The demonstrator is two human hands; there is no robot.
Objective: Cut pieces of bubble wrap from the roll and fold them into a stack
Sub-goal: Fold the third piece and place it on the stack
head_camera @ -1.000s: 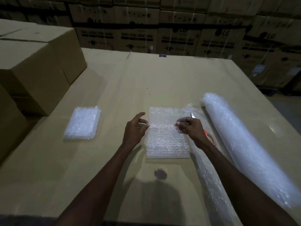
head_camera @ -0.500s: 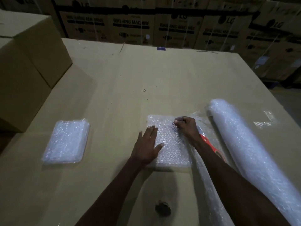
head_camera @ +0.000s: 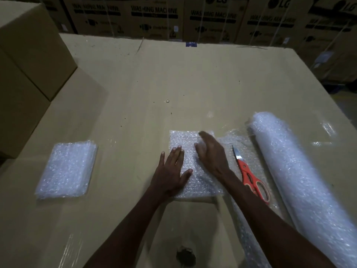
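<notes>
We see the folded piece of bubble wrap (head_camera: 193,165) lying flat near the middle of the cardboard-covered tabletop (head_camera: 193,84), a little toward six o'clock. The left hand (head_camera: 171,172) rests on its nine o'clock edge, palm down with fingers straight and spread, the thumb stretched across the plastic toward three o'clock. The right hand (head_camera: 210,153) lies over the piece's twelve-to-three o'clock part, fingers extended and loosely together, gripping nothing; it is slightly blurred, so we cannot tell how firmly it presses.

Just at three o'clock of the folded piece, a loose sheet (head_camera: 249,151) of bubble wrap spreads out from the roll (head_camera: 297,176), which lies at three o'clock and runs from about one o'clock down toward five o'clock, off the frame's edge. Orange-handled scissors (head_camera: 249,174) rest on that loose sheet between the right forearm and the roll, blades pointing to twelve o'clock, touched by neither hand.

Well apart at nine o'clock sits a stack (head_camera: 67,169) of folded bubble wrap pieces, flat on the tabletop. Beyond it, at ten o'clock, stand plain cardboard boxes (head_camera: 29,64). Along twelve o'clock, behind the tabletop, runs a row of printed cartons (head_camera: 154,18) marked "WASHING MACHINE". A small dark round spot (head_camera: 185,254) shows on the tabletop at six o'clock, between the forearms.
</notes>
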